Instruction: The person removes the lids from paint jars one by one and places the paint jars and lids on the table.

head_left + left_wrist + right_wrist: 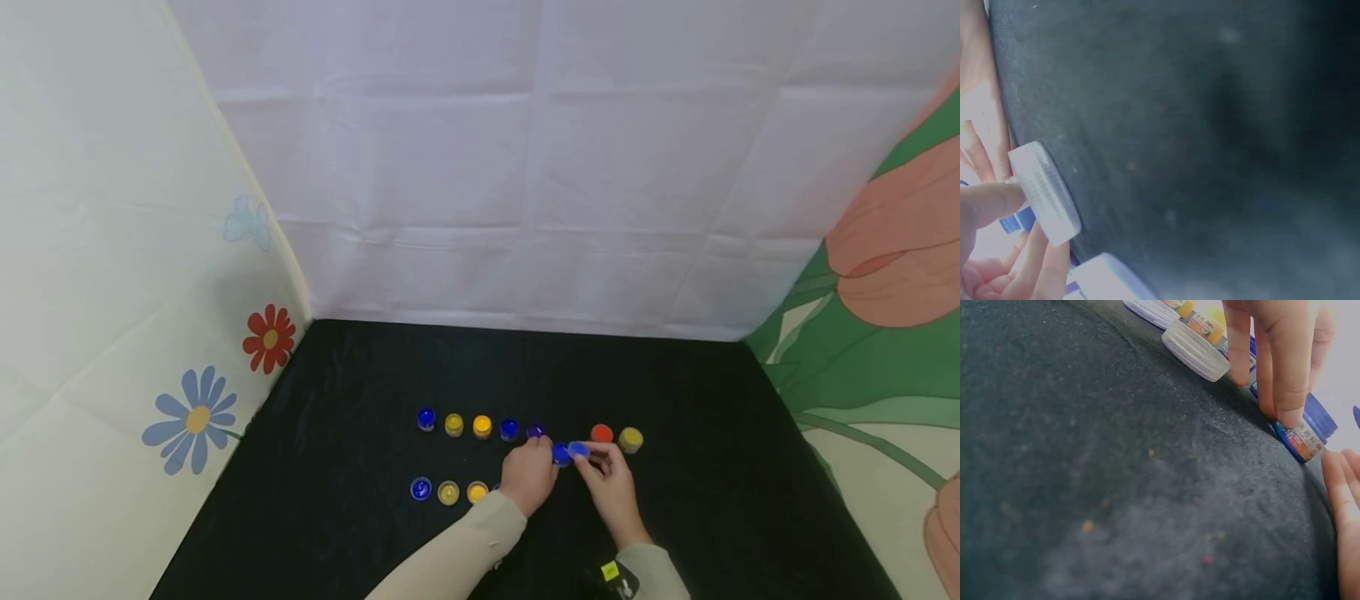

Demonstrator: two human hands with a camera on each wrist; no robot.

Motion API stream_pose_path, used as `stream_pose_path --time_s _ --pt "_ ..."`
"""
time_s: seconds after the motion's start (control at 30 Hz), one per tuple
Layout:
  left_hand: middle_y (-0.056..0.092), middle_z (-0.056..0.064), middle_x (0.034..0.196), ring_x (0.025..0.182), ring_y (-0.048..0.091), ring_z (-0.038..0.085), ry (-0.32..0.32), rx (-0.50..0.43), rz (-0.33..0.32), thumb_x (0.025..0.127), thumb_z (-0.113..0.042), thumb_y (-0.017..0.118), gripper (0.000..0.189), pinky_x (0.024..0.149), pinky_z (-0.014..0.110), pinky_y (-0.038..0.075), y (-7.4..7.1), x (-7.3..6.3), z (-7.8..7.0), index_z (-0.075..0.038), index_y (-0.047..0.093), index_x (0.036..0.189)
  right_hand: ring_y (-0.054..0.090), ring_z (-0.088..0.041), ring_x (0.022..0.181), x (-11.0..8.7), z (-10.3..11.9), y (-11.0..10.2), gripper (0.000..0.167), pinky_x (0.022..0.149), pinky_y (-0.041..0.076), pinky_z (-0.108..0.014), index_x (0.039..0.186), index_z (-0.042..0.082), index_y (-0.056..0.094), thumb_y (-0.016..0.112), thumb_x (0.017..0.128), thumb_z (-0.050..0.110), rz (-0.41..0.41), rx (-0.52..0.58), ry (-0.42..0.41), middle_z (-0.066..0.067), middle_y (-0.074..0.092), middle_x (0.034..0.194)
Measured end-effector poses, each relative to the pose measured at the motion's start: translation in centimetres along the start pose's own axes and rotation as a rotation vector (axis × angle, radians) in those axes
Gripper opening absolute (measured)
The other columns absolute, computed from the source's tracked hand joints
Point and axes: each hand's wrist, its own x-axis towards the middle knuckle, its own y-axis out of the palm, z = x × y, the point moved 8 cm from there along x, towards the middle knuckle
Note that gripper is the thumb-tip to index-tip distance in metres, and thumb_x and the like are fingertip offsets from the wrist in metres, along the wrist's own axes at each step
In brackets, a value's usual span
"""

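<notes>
On the black worktop (pixel 360 375), the left hand (pixel 527 477) pinches a blue jar (pixel 560 455); the right hand (pixel 613 487) pinches its lid (pixel 578 450), just beside it. Leftward jars (pixel 482 428) appear uncapped, lids (pixel 448 493) in a row before them; the red jar (pixel 602 433) and yellow jar (pixel 632 440) seem still capped, apparently remaining.

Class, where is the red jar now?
In the head view, the red jar stands right of centre, just left of a yellow jar, beyond the right hand.
</notes>
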Motion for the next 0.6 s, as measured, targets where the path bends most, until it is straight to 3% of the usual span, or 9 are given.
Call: stream_pose_path --time_s 0.1,0.23,0.33,0.47,0.6 --pt "0.066 0.003 0.086 0.062 0.062 0.014 -0.004 0.023 -0.012 0.095 -0.032 0.073 0.023 0.058 0.027 0.055 -0.2 0.1 -0.2 -0.01 0.066 0.097 0.06 0.005 0.097 -0.4 0.3 -0.2 0.03 0.084 0.049 -0.011 0.117 -0.008 0.051 0.068 0.093 -0.005 -0.012 -0.003 -0.028 -0.029 0.061 0.125" --pt "0.065 0.002 0.083 0.06 0.061 0.016 -0.019 0.054 -0.037 0.094 -0.033 0.075 0.024 0.055 0.03 0.055 -0.4 0.2 -0.3 -0.011 0.066 0.093 0.065 -0.006 0.093 -1.0 0.8 -0.3 0.031 0.078 0.051 -0.012 0.111 -0.008 0.051 0.071 0.087 -0.01 0.006 -0.067 -0.075 -0.028 0.065 0.116" --pt "0.065 0.003 0.082 0.06 0.062 0.017 -0.028 0.064 -0.047 0.093 -0.034 0.075 0.026 0.055 0.031 0.055 -0.5 0.3 -0.3 -0.01 0.066 0.093 0.064 -0.011 0.085 -1.4 1.1 -0.3 0.029 0.069 0.052 -0.016 0.108 -0.004 0.054 0.072 0.086 -0.009 0.041 -0.15 -0.095 -0.021 0.067 0.103" --pt "0.066 0.002 0.081 0.06 0.063 0.018 -0.037 0.096 -0.068 0.091 -0.036 0.077 0.027 0.055 0.032 0.055 -0.5 0.4 -0.5 -0.011 0.066 0.092 0.056 -0.005 0.072 -1.6 1.3 0.0 0.025 0.059 0.048 -0.021 0.102 0.005 0.06 0.076 0.085 -0.002 0.102 -0.299 -0.126 -0.005 0.063 0.088" --pt "0.065 0.001 0.079 0.059 0.063 0.018 -0.042 0.147 -0.066 0.09 -0.037 0.077 0.027 0.052 0.031 0.053 -0.6 0.5 -0.8 -0.012 0.066 0.09 0.048 -0.003 0.066 -1.9 1.7 0.4 0.022 0.057 0.044 -0.023 0.095 0.011 0.064 0.08 0.082 0.002 0.167 -0.424 -0.218 0.002 0.055 0.081"
